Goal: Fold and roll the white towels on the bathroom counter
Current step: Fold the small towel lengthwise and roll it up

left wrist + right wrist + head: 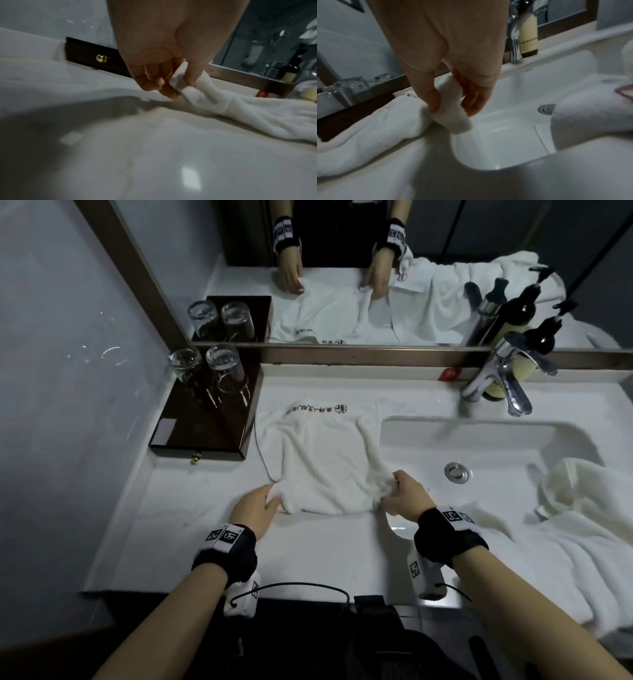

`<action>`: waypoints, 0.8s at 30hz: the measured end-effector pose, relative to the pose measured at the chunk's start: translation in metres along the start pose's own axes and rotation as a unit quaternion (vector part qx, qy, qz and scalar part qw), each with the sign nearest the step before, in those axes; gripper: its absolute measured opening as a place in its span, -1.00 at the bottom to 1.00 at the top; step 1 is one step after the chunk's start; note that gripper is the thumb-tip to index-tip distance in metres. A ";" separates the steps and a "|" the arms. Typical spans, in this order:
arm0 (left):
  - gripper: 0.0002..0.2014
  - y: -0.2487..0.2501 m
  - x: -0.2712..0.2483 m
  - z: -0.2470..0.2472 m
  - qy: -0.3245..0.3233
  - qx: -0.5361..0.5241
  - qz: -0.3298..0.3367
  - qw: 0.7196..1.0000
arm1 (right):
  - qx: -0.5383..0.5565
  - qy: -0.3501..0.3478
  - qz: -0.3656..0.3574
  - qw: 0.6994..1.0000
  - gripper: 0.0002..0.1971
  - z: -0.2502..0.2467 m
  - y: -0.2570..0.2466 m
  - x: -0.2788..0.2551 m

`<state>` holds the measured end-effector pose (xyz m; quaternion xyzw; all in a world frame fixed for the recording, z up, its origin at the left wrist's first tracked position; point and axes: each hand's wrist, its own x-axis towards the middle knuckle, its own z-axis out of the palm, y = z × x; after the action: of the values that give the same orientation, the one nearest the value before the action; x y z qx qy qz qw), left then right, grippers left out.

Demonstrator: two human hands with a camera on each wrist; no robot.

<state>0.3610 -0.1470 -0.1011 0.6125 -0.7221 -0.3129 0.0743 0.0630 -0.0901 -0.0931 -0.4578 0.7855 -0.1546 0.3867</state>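
Observation:
A small white towel (318, 460) with dark red lettering along its far edge lies spread on the white counter (308, 549), left of the sink. My left hand (260, 508) pinches its near left corner between thumb and fingers (171, 93); that corner of the towel (197, 94) is lifted off the counter. My right hand (404, 494) pinches the near right corner, seen in the right wrist view as a bunched end of the towel (452, 116) over the sink rim. A larger white towel (565, 542) lies crumpled at the right, partly in the basin.
A dark wooden tray (205, 426) with two upturned glasses (205, 368) stands at the back left against the mirror. The sink basin (479, 446) with drain (457, 472), a chrome tap (503, 378) and dark pump bottles (537, 344) are at the right.

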 end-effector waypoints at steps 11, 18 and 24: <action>-0.72 -0.043 0.009 -0.021 0.121 -0.229 -0.206 0.944 | 0.184 0.014 0.111 0.977 -0.62 -0.004 0.003 -0.002; -0.66 -0.048 -0.014 -0.017 0.100 0.014 -0.027 0.994 | -0.059 0.115 -0.125 0.984 -0.65 0.005 -0.002 -0.027; -0.63 -0.035 -0.020 -0.005 -0.032 0.188 0.124 0.974 | -0.320 -0.043 -0.181 0.929 -0.59 0.027 -0.009 -0.046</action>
<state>0.3979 -0.1319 -0.1105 0.5111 -0.8403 -0.1788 -0.0272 0.1015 -0.0532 -0.0847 -0.6974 0.6799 0.0573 0.2192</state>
